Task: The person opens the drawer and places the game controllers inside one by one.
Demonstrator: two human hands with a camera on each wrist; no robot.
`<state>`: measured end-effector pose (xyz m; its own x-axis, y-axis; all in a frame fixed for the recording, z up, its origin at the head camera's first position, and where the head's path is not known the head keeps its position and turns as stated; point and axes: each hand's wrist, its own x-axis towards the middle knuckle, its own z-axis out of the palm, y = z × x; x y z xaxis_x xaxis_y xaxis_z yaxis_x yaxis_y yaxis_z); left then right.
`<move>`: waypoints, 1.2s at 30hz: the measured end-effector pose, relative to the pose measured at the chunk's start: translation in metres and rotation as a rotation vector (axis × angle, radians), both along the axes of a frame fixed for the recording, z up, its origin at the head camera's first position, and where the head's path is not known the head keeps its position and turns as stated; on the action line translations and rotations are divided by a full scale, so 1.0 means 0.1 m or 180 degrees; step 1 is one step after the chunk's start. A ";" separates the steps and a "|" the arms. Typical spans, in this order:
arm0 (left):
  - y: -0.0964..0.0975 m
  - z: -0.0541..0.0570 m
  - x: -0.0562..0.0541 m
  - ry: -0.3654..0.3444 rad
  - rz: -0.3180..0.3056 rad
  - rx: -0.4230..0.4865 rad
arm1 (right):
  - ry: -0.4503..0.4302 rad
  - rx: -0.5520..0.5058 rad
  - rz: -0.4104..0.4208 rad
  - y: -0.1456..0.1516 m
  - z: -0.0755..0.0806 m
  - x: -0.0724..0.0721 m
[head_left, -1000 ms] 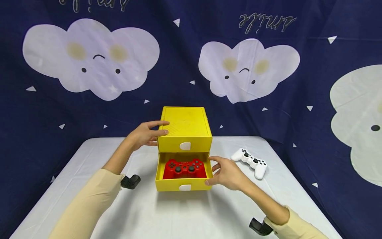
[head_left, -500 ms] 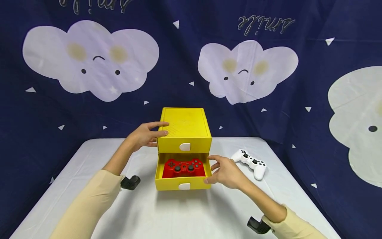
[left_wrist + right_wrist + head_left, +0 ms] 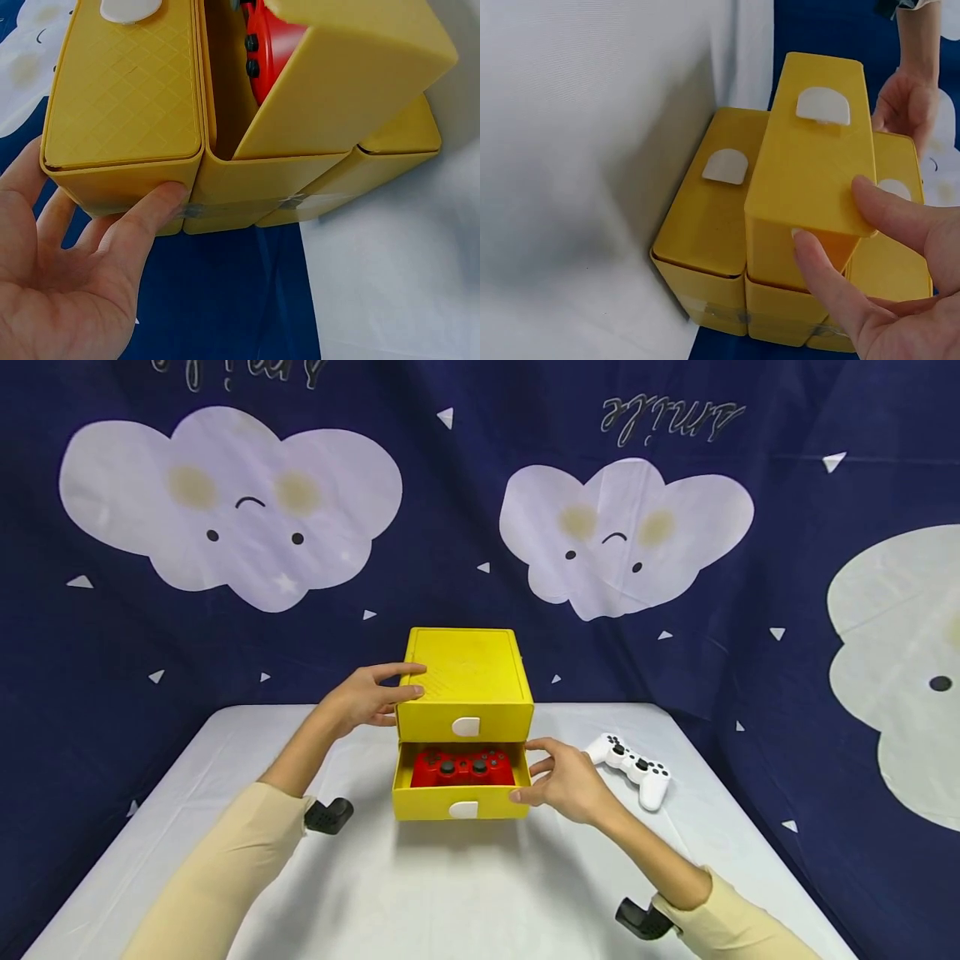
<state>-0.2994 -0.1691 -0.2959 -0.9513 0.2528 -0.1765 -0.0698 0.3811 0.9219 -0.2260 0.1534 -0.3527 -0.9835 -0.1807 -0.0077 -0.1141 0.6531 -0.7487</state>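
Note:
A yellow drawer box (image 3: 468, 670) with white tabs stands on the table. Its middle drawer (image 3: 427, 802) is partly pulled out, with a red game controller (image 3: 463, 768) inside. My left hand (image 3: 358, 697) holds the box's upper left edge, fingertips on the top and side. In the left wrist view, one fingertip presses the side of the top drawer unit (image 3: 124, 82). My right hand (image 3: 567, 781) grips the middle drawer's front right corner. In the right wrist view, the thumb lies on the front and a finger (image 3: 821, 266) touches the drawer's side.
A white game controller (image 3: 630, 768) lies on the white tabletop (image 3: 337, 893), right of the box. Behind the table hangs a dark blue cloth (image 3: 450, 535) with clouds. The bottom drawer (image 3: 697, 202) shows shut in the right wrist view.
The middle drawer has slid further into the box, carrying the red controller back with it. My right hand has moved back along with it; my left hand has stayed in place.

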 end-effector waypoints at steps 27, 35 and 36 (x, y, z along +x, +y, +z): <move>0.02 0.01 0.00 -0.0045 0.0004 0.0013 | 0.0365 -0.0359 -0.0252 -0.03 -0.15 -0.21; 0.01 0.01 0.01 -0.0017 -0.0016 0.0026 | 0.0618 -0.0207 -0.0298 -0.03 -0.19 -0.28; 0.01 0.01 0.00 -0.0017 -0.0013 0.0031 | 0.0645 -0.0213 -0.0305 -0.04 -0.19 -0.28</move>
<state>-0.2989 -0.1679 -0.2950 -0.9493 0.2585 -0.1792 -0.0733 0.3724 0.9252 -0.2544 0.1497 -0.3719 -0.9764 -0.0798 0.2005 -0.2063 0.6178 -0.7588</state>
